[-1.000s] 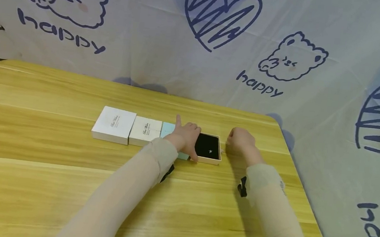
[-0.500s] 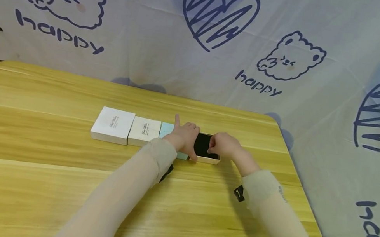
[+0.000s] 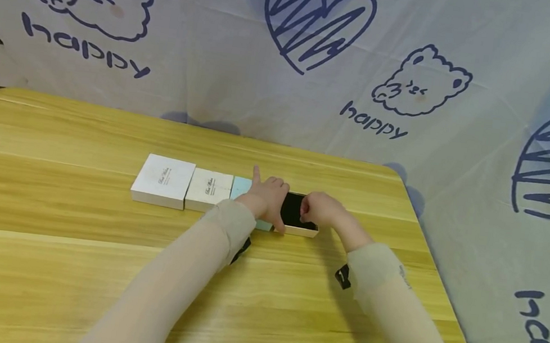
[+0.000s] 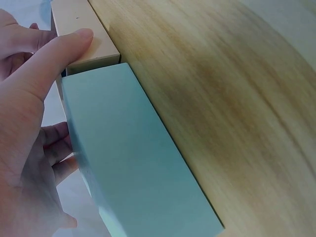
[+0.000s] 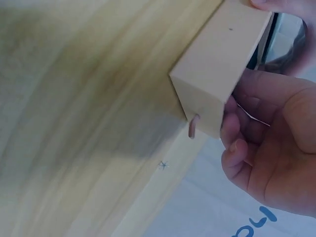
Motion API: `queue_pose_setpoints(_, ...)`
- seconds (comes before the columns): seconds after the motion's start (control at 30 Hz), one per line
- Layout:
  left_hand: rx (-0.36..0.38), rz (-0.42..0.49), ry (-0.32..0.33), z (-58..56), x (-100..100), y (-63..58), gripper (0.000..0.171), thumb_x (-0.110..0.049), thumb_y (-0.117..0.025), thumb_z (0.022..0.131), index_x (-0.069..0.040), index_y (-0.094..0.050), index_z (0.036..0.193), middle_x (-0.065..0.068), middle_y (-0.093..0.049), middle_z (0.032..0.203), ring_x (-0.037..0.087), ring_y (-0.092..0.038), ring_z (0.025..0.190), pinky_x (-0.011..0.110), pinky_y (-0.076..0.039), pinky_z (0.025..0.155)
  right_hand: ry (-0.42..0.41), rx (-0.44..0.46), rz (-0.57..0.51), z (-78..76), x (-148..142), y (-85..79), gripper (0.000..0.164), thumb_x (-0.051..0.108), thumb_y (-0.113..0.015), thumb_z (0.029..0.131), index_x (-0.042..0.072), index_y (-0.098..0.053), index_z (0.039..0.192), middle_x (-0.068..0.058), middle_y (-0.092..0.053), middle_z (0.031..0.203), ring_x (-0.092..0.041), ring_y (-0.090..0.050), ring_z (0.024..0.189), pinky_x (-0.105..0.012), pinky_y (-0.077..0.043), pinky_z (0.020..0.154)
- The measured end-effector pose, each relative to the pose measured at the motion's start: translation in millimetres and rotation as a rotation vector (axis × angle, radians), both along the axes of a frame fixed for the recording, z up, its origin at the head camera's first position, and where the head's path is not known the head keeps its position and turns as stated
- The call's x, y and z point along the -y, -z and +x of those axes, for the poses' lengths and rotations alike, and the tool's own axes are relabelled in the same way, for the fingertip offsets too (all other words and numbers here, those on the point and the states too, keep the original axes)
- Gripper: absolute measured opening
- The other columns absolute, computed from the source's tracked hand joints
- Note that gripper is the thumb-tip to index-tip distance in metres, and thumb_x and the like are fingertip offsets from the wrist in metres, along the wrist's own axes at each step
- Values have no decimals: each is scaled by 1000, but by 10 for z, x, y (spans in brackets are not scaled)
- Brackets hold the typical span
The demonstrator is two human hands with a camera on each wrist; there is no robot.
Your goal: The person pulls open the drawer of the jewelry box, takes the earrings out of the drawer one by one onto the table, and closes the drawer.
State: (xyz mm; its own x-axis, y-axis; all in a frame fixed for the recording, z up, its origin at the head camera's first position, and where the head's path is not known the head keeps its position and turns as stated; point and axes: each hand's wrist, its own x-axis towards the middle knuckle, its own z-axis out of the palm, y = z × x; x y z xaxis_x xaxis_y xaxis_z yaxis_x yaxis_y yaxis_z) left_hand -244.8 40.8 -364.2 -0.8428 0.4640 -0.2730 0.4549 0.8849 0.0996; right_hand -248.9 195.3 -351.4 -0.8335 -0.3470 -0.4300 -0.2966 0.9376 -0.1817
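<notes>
A light-blue sleeve of a small jewelry box has its cream drawer slid out to the right, with a black pad inside. My left hand grips the jewelry box across the joint; its thumb lies on the drawer's front wall. My right hand reaches over the drawer's right end with curled fingers. The fingertips are inside and hidden, so whether they pinch anything does not show. A small star-shaped piece appears on the table beside the drawer in the right wrist view.
Left of the jewelry box, a cream box and a larger white box stand in line, touching. A short ribbon tab sticks out of the drawer's end. A printed curtain hangs behind the wooden table.
My right hand has moved left from the table into the drawer, over the spot where a small star piece lay on the pad. The left hand keeps its grip.
</notes>
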Motion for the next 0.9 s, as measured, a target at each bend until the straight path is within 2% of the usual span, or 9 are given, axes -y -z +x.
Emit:
queue_pose_setpoints(0.2,2,7,5,1,7,0,95,-65,-68,69,-13,-34,141,4,-40,144,20,-32,138,65,0,112,-36,68,-54,-64,-32,-40,17,9,-59,89,8,-55,72,2,-48,63,-12,-38,55,-23,-36,60)
queue_pose_setpoints(0.47,5,10,3,1,13,2,95,-64,-68,69,-13,-34,141,4,-40,143,20,-32,138,65,0,112,-19,130,-86,-107,-51,-89,18,10,-57,90,9,-54,72,0,-48,64,-11,-35,54,-23,-36,60)
queue_pose_setpoints(0.67,11,9,1,-1,11,-6,98,-64,-68,69,-13,-30,144,4,-37,147,20,-30,139,64,0,112,29,40,-172,-107,-175,-217,17,9,-56,90,5,-57,74,-4,-56,72,-12,-40,60,-24,-36,62)
queue_pose_setpoints(0.83,8,-2,6,5,12,-11,99,-64,-68,70,-14,-29,145,3,-35,148,20,-29,140,64,1,113,114,-38,-156,-114,-339,-277,22,9,-57,89,4,-52,69,1,-42,62,-12,-35,57,-26,-34,61)
queue_pose_setpoints(0.9,9,1,9,9,10,-13,98,-63,-68,70,-13,-29,145,4,-35,148,20,-30,140,64,1,113,139,-44,-142,-118,-410,-267,21,9,-58,89,3,-54,69,2,-42,60,-11,-34,56,-25,-34,60)
